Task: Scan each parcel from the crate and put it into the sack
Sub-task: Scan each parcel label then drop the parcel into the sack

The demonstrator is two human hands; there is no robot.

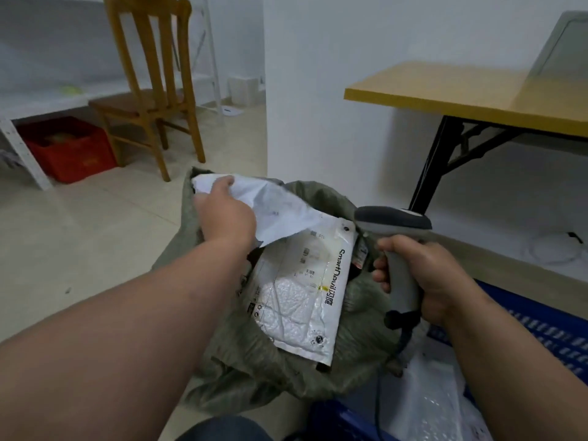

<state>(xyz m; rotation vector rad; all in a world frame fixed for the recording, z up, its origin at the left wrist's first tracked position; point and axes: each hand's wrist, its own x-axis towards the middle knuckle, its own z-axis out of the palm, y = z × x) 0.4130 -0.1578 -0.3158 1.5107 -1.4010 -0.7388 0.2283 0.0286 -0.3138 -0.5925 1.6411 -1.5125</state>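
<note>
From the head camera, the olive-green woven plastic sack [241, 370] slumps on the pale tiled floor [79, 237] in the middle of the view, its mouth gaping toward the person. The left hand [227, 214] reaches over the far-left rim of the sack and pinches a crumpled white paper-thin parcel [280, 208] by its upper left corner; the thumb lies on top of the sheet and the rest of the parcel trails away to the right of the grip, draped above the sack's mouth. Directly under that parcel, inside the sack's opening, lies a flat white bubble-lined mailer with black lettering along one edge [305, 291], tilted with its lower corner near the sack's near rim. To the right of the sack, the right hand [426, 275] is wrapped tightly around the handle of a grey handheld barcode scanner [394, 224], whose dark head rises above the fist and points toward the sack; a dark cable [378, 405] hangs down from the handle's base. Right of the sack and below the right forearm sits a blue plastic slatted crate [547, 332], with clear and white plastic-wrapped parcels [426, 402] inside it. Beyond the sack, to the left, stand a wooden slat-backed chair [149, 74] and a red plastic crate [70, 148] under a white shelf. Beyond the sack to the right, a yellow-topped folding table with black legs [461, 93] stands against the white wall.
</note>
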